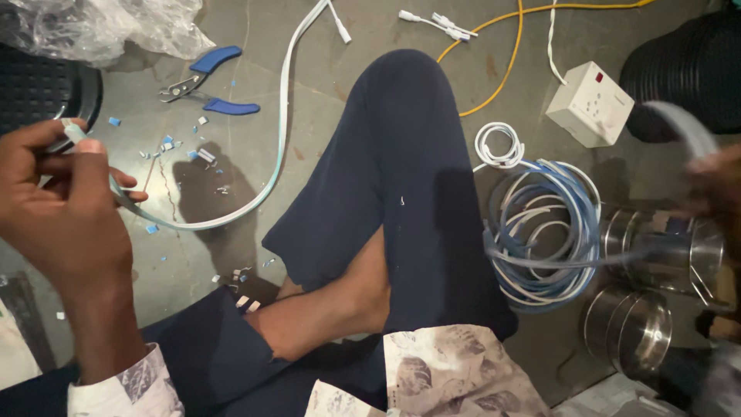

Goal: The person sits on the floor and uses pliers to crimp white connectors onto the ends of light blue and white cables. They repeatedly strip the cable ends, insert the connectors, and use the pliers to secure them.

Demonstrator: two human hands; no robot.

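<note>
My left hand (65,201) is raised at the left edge, fingers closed on the end of a flat white-and-blue strip cable (282,116) that curves away across the floor toward the top. My right hand (714,189) is blurred at the right edge and holds another pale strip (683,123) that arcs up from it. A thin blurred strand runs from that hand to the coil of white and blue cable (544,247) on the floor beside my crossed legs in dark blue trousers (401,170).
Blue-handled pliers (204,85) and small cut scraps lie on the grey floor at upper left. A white socket box (590,104), yellow wire (509,54), white connectors (440,22), steel tins (656,262), crumpled plastic wrap (100,27) and black ribbed objects surround me.
</note>
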